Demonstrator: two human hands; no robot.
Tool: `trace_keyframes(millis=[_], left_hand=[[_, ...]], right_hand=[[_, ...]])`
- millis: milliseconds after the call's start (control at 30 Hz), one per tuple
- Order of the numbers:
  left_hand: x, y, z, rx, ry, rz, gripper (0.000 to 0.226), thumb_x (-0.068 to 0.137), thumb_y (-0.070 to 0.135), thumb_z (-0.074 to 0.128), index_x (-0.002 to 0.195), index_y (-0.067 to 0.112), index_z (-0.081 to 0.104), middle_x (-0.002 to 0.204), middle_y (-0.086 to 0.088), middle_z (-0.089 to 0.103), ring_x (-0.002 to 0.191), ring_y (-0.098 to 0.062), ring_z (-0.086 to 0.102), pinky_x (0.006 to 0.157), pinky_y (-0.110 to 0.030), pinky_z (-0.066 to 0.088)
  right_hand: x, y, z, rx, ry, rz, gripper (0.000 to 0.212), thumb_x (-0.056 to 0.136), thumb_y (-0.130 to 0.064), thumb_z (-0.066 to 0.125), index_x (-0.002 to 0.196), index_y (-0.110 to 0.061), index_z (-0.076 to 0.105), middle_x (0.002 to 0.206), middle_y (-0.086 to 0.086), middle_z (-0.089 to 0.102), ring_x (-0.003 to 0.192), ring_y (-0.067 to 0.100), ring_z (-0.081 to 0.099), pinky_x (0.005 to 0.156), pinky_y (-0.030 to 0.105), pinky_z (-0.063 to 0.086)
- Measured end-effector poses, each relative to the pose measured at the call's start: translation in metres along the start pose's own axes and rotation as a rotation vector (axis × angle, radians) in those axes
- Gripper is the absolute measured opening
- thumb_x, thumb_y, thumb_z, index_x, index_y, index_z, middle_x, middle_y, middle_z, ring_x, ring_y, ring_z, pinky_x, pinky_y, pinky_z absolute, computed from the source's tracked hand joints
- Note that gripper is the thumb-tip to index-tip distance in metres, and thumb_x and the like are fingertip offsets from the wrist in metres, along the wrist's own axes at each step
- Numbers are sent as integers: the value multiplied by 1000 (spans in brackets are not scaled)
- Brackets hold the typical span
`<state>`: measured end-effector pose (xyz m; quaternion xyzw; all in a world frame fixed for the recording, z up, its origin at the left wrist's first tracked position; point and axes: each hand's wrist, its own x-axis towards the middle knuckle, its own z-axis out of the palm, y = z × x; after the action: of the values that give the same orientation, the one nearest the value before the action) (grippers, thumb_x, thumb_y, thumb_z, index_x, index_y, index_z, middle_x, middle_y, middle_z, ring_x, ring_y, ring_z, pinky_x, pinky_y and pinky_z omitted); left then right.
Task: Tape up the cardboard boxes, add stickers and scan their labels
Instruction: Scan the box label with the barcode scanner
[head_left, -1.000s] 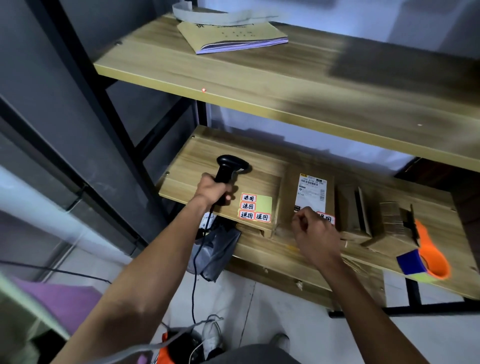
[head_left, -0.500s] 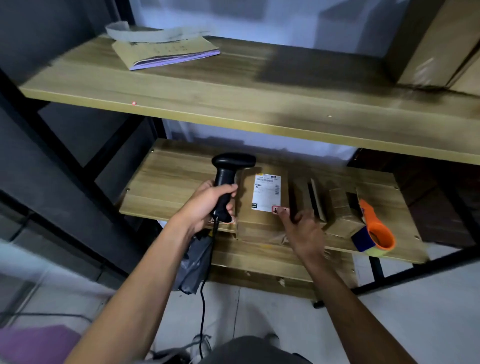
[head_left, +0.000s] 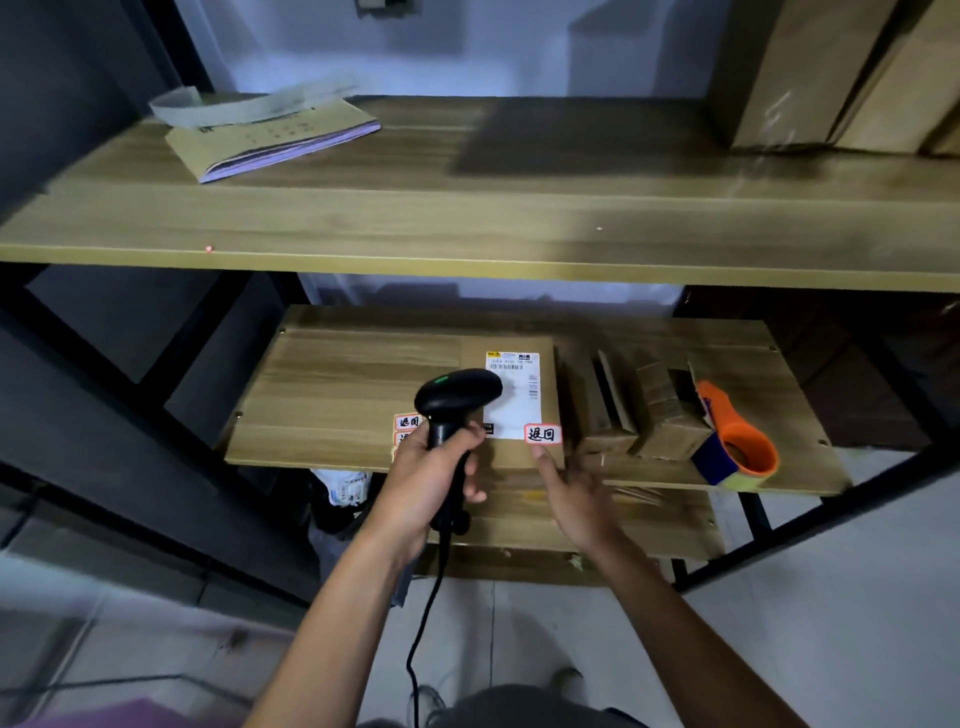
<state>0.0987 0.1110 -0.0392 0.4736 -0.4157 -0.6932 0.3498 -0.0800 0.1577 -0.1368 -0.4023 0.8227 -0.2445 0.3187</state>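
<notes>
So this is the scan step. The left hand (head_left: 426, 483) has its fingers wrapped round the handle of the scanner (head_left: 457, 397). The scanner's head hangs over the left side of the label (head_left: 514, 400) on the cardboard box (head_left: 474, 351), which lies on the shelf (head_left: 337, 384) just past those fingertips. The right hand (head_left: 576, 493) is loose, fingers spread, holding nothing. Its index tip sits right under the red sticker (head_left: 543, 434), though it's hard to tell if it touches the box.

To do this well, they'd probably want to tip the head back so it looks at the barcode instead of covering it, and keep the right fingers off the print.

Half a second back the scanner stood left of the box, clear of the label, and the index tip was on the sticker. Also the sticker sheet (head_left: 408, 422) now peeks out beside the left fingers.
</notes>
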Motion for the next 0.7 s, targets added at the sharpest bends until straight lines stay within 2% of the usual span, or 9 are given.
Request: trace_keyframes(millis=[100,300,467,533,600,700], left_hand=[[-3,-10,7,100,98,65,5,94,8,64,92,10,59,58,-7,46,44,-19,39,47,-28,36],[-6,-19,15,165,204,116,14,93,9,65,82,6,56,64,-13,41,46,-20,36,39,-22,27],[-1,-22,14,245,230,122,18,91,10,65,76,7,56,60,-12,40,56,-23,36,50,-32,30],[-1,-23,13,256,233,119,21,89,11,65,74,1,54,61,-11,40,56,-22,37,54,-35,30],[-2,-22,13,253,231,111,26,89,10,64,77,-8,51,62,-12,41,56,-23,37,52,-35,29],[-2,-21,12,254,220,94,22,89,13,65,75,-1,55,61,-12,41,55,-23,37,50,-34,28]], right_hand=[[-8,6,8,-6,34,-34,85,91,-79,22,150,-19,34,129,17,64,117,39,61,93,44,48],[-21,16,22,-19,94,-90,70,95,-69,25,138,-16,43,130,17,63,116,38,61,88,42,49],[-28,20,25,0,58,-90,73,92,-72,20,138,-18,39,130,15,61,116,38,61,91,45,49],[-27,21,27,-9,58,-92,75,93,-72,18,138,-17,40,130,14,62,116,36,61,91,44,49],[-26,22,28,-4,58,-93,75,93,-72,17,139,-18,40,131,14,63,116,36,61,92,44,49],[-26,23,29,0,59,-95,73,94,-71,17,138,-18,40,129,13,64,114,35,62,90,42,49]])
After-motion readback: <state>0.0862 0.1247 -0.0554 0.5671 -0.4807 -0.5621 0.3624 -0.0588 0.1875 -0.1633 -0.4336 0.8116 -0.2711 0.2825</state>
